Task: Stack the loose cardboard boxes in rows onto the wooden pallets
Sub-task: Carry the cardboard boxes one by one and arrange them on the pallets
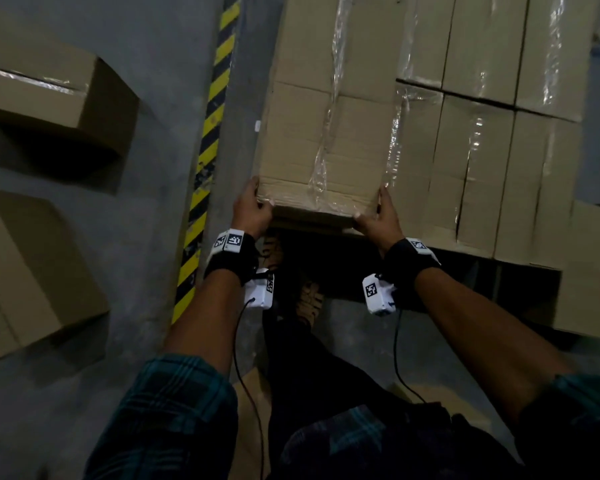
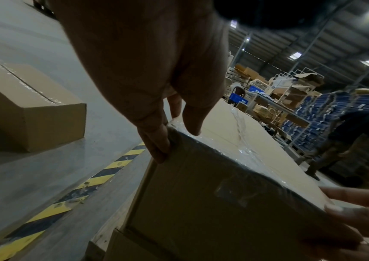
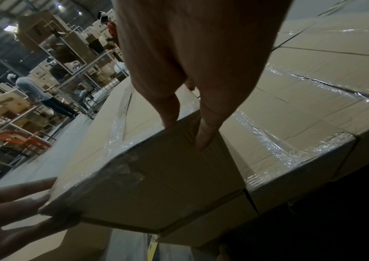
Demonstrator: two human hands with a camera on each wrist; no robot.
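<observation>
Hands (image 1: 321, 213) curled around taped box's (image 1: 326, 133) near corners.

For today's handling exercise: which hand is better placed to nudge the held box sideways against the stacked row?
Probably the left hand: it grips the box at its outer corner, away from the stacked row, so it can push toward it.

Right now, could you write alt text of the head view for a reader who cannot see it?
Both hands, left hand and right hand, grip the near corners of a taped cardboard box at the left end of a row of stacked boxes. Loose boxes lie on the grey floor beyond a yellow-black stripe.
</observation>
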